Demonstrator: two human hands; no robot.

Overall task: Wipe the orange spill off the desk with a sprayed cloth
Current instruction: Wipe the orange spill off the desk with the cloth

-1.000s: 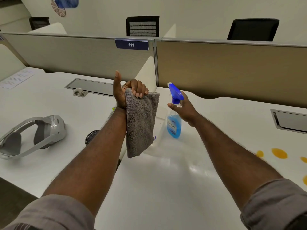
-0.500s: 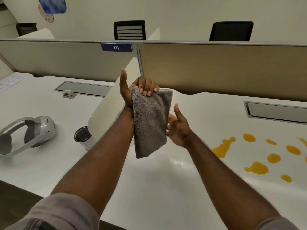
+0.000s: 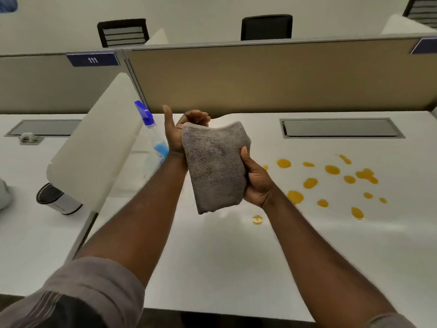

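A folded grey cloth [image 3: 214,166] hangs in the air above the white desk [image 3: 212,256], held between both hands. My left hand [image 3: 176,131] grips its upper left edge, thumb pointing up. My right hand [image 3: 256,182] clasps its lower right side. The orange spill [image 3: 331,181] lies as several drops and blobs on the desk to the right of the cloth, and part of it is hidden behind my right hand. A spray bottle [image 3: 153,143] with a blue trigger head stands on the desk just left of my left wrist.
A white side divider [image 3: 94,147] rises on the left, with a dark-topped white cylinder [image 3: 56,200] beyond it. A beige partition [image 3: 260,79] runs along the back. A cable tray [image 3: 340,127] is sunk into the desk behind the spill. Black chairs [image 3: 266,27] stand beyond the partition.
My right hand let go of the spray bottle, which now stands on the desk, and took hold of the cloth's right side. The view swung right, showing more of the spill.
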